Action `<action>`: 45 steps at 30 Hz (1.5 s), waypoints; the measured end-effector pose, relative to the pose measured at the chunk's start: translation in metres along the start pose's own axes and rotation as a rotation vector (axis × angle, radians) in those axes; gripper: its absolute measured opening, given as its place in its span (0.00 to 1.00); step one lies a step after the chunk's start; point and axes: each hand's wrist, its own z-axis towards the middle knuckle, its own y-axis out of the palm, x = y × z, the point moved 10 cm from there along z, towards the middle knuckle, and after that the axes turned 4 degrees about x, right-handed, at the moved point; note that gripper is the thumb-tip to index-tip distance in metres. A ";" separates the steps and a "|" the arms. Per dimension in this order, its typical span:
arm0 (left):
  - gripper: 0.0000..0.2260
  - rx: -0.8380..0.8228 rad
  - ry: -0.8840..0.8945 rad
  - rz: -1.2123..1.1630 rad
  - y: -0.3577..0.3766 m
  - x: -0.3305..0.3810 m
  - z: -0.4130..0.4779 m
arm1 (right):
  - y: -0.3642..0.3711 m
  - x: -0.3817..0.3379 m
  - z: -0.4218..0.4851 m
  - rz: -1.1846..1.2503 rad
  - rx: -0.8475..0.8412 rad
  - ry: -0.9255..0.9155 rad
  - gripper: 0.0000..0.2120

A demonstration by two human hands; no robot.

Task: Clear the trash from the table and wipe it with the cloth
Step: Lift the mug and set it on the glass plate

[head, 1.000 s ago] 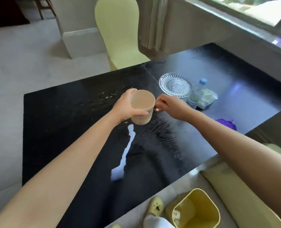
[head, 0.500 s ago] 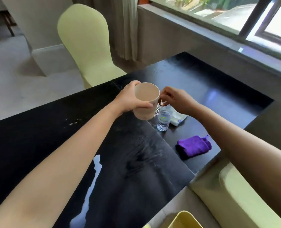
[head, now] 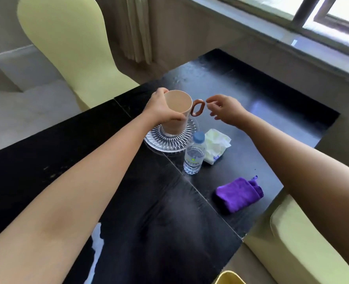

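Two bare arms in view, no sleeves anywhere from wrist back to frame edge. Left hand (head: 161,108): no ring, watch or band seen; wrist plain. Right hand (head: 223,108): also no jewellery, fingers (head: 211,99) slim w/ short nails as far as can tell, somewhat blurred. Forearms smooth, no marks, tattoos or plasters visible. Gloves: none. Upper arms & clothing out of frame, so can't tell what's worn.

**Clutter at the table's centre, open surface around it**

Black wooden table (head: 153,218) lies bare toward 6 o'clock. From the ribbed glass plate (head: 170,140), a clear plastic bottle (head: 194,153) and crumpled white tissue (head: 217,147) crowd 4 o'clock; beyond, a folded purple cloth (head: 239,194).
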 end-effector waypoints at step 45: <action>0.13 0.173 -0.223 0.036 0.100 -0.128 -0.076 | 0.103 0.219 -0.081 -0.506 -0.356 0.172 0.35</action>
